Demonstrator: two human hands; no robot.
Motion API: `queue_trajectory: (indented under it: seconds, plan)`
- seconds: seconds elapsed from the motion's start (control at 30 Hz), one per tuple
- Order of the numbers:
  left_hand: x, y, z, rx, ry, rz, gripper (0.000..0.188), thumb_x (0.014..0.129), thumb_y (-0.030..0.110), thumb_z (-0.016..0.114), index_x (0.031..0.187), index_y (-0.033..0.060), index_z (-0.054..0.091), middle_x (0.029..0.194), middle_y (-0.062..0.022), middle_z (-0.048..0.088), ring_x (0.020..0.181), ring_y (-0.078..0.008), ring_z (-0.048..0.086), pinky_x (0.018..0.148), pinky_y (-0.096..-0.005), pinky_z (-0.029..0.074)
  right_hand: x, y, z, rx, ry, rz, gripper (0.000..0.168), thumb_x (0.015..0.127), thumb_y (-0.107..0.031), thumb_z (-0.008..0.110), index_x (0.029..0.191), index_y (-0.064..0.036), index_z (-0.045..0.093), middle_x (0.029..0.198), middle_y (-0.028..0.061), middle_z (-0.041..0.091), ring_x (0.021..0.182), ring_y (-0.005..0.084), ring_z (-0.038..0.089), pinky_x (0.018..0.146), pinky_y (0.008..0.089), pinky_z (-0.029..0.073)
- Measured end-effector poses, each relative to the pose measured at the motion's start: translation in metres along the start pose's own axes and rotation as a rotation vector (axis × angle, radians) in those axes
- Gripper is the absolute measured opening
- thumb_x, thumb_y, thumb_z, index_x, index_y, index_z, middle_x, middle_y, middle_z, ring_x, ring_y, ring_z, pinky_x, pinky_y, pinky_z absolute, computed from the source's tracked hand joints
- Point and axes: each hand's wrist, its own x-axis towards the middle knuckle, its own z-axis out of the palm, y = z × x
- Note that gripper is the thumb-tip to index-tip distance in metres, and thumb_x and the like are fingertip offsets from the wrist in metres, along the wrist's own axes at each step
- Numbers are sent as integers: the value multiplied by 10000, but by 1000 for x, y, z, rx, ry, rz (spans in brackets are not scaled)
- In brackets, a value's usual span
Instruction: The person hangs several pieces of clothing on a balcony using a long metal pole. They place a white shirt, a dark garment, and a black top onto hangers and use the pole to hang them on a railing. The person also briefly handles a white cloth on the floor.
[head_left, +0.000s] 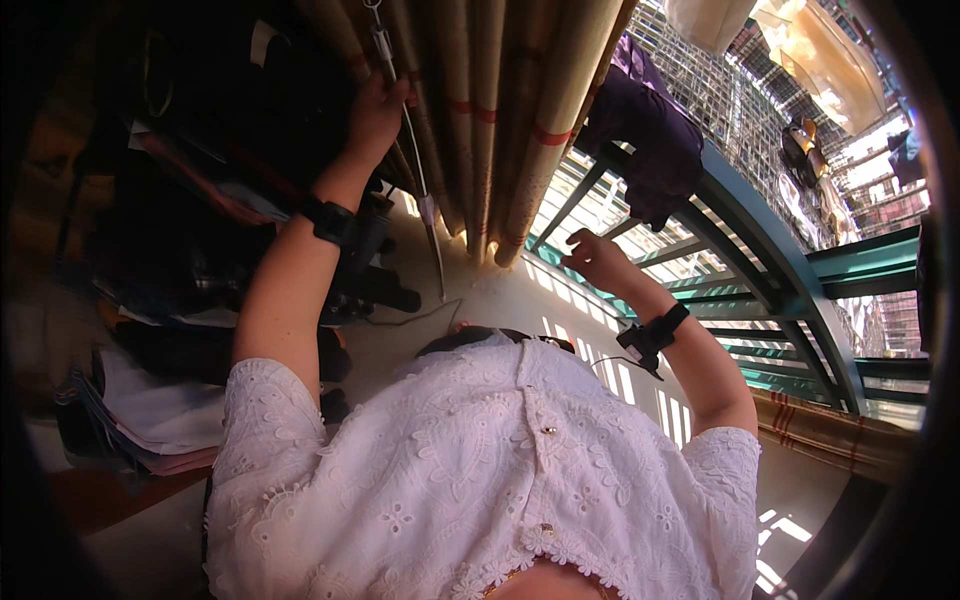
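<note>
My left hand (379, 112) is closed around a slender metal pole (424, 176), in front of the curtain folds. The pole slants down towards the floor and has a small loop at its upper end. My right hand (596, 261) is by the green window railing, its fingers bent and apart, with nothing seen in them. Between the two hands hangs a gold-brown curtain (525, 150) with red bands. A dark purple garment (660, 142) hangs over the railing, just above my right hand. Each wrist bears a black strapped device.
Dark bags or clothes (187, 247), hard to tell apart, crowd the left side, with folded cloth (161, 405) lower down. A thin cable (412, 322) lies on the pale floor. At right are a curved green metal railing (780, 247), a wire grille (720, 90) and hanging garments (825, 60).
</note>
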Motion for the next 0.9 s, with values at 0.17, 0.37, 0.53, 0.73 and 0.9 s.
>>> queue_trajectory:
  seconds: [0.17,0.37,0.53,0.73,0.9]
  plan:
    - [39,-126,-11,184,217,109,165,920,193,546,946,30,532,788,-115,626,745,-259,619,686,-351,472,-66,27,-13,63,140,213,311,863,-232,645,1063,-4,578,922,149,667,850,245,655,729,331,509]
    - [56,-149,0,706,251,132,280,907,212,522,1097,6,503,1052,-234,580,981,-409,556,796,-451,470,-113,23,-17,177,230,366,259,869,-204,644,1034,-14,586,926,122,673,852,209,654,751,303,506]
    - [67,-117,11,330,157,39,294,934,208,478,1129,-12,493,1092,-228,573,1031,-380,543,845,-432,454,-105,-24,-33,209,305,294,203,874,-155,634,998,2,600,881,116,671,806,174,646,717,277,503]
    - [65,-144,0,198,37,44,282,938,200,483,1135,-1,503,1045,-191,596,989,-311,567,821,-400,457,-68,-63,-68,12,662,-21,91,865,-83,624,915,-6,618,762,95,605,653,149,594,582,259,467]
    - [16,-182,-20,138,-204,-121,273,941,193,487,1140,9,511,1005,-160,615,954,-253,586,801,-374,460,-21,-70,-130,-391,1039,-245,238,878,-244,619,947,-16,627,962,136,574,901,279,568,784,344,450]
